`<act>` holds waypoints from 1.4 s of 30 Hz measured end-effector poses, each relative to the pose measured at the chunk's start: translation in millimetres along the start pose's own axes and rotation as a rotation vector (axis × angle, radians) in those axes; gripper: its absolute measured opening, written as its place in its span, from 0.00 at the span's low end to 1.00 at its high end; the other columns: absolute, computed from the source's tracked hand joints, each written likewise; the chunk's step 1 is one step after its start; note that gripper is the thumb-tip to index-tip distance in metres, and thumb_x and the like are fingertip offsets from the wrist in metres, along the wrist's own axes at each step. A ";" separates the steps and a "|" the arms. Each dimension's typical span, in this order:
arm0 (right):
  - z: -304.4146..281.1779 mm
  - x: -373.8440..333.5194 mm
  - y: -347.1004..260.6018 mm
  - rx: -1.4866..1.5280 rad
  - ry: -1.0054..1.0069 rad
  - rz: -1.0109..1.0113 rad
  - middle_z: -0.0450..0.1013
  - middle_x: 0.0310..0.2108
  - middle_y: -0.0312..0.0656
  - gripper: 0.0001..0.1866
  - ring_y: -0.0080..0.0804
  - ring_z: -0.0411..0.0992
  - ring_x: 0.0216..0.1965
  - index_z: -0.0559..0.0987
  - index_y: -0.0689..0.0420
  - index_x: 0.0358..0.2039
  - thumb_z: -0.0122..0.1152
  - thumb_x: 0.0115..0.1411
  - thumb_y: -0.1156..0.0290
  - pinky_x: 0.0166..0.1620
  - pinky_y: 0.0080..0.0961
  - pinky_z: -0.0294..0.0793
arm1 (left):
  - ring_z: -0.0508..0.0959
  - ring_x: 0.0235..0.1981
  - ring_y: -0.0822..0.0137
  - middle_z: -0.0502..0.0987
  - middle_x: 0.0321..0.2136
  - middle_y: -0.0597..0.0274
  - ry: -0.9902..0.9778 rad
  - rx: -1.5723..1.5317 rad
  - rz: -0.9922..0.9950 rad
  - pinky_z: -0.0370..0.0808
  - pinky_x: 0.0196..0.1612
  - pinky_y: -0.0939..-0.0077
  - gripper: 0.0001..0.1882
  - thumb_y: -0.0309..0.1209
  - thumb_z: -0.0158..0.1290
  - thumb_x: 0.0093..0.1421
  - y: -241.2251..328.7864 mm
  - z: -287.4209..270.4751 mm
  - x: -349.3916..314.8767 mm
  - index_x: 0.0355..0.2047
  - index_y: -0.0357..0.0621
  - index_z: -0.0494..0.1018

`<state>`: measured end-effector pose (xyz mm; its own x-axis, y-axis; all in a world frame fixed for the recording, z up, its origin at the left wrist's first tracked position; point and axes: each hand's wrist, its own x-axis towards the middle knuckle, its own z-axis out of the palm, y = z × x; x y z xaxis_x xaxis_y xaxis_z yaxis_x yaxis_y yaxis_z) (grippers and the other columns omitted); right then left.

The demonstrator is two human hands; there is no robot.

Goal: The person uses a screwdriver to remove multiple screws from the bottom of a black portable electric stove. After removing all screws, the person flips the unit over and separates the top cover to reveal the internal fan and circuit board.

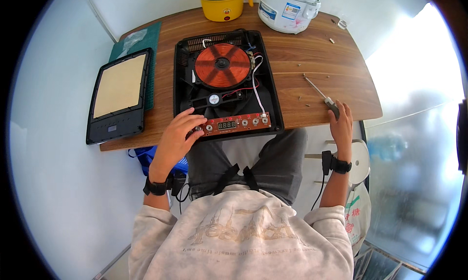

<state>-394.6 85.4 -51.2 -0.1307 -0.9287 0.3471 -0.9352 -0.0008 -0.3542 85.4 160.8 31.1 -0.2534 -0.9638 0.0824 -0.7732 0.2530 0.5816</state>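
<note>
An opened induction cooker base (278, 109) lies before me, a copper coil (219, 65) and a small fan (214, 99) inside it. Across its near edge sits a red-brown control circuit board (239, 124) with a digit display, joined by a white cable (256, 80). My left hand (179, 134) has thumb and fingers closed about the board's left end. To the right, my right hand (341, 121) curls over the dark handle of a screwdriver (319, 90), whose shaft points away to the far left over the wood.
The cooker's top panel (119, 85) rests on a green cutting mat (152, 41) at the left. A yellow pot (222, 9) and a white rice cooker (287, 12) stand at the back. Several screws (307, 104) lie scattered on the wooden table (351, 95). A stool (360, 158) is below right.
</note>
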 end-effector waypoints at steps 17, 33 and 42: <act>-2.8 0.3 -2.7 0.015 -0.044 0.075 0.76 0.53 0.50 0.20 0.53 0.74 0.54 0.79 0.52 0.56 0.64 0.63 0.68 0.56 0.44 0.73 | 0.81 0.43 0.57 0.80 0.42 0.57 0.148 -0.080 -0.002 0.77 0.48 0.68 0.07 0.23 0.61 0.61 2.8 6.0 -8.7 0.40 0.37 0.80; -6.2 -7.3 -2.2 0.120 0.039 0.071 0.79 0.51 0.48 0.18 0.49 0.77 0.52 0.81 0.55 0.55 0.65 0.63 0.70 0.54 0.38 0.75 | 0.80 0.38 0.59 0.80 0.40 0.60 0.148 -0.113 -0.045 0.78 0.42 0.71 0.10 0.23 0.64 0.57 7.7 5.5 -6.3 0.37 0.38 0.76; -0.5 -11.6 0.5 0.197 0.099 0.062 0.79 0.51 0.47 0.18 0.49 0.78 0.50 0.80 0.55 0.55 0.64 0.64 0.72 0.52 0.39 0.76 | 0.80 0.38 0.60 0.79 0.40 0.60 0.152 -0.062 -0.044 0.78 0.42 0.70 0.09 0.24 0.64 0.58 5.1 9.3 -5.2 0.38 0.40 0.77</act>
<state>-393.7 96.4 -54.9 -0.2264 -0.8883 0.3996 -0.8434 -0.0264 -0.5366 77.4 167.9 26.1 -0.1253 -0.9767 0.1743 -0.7428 0.2088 0.6362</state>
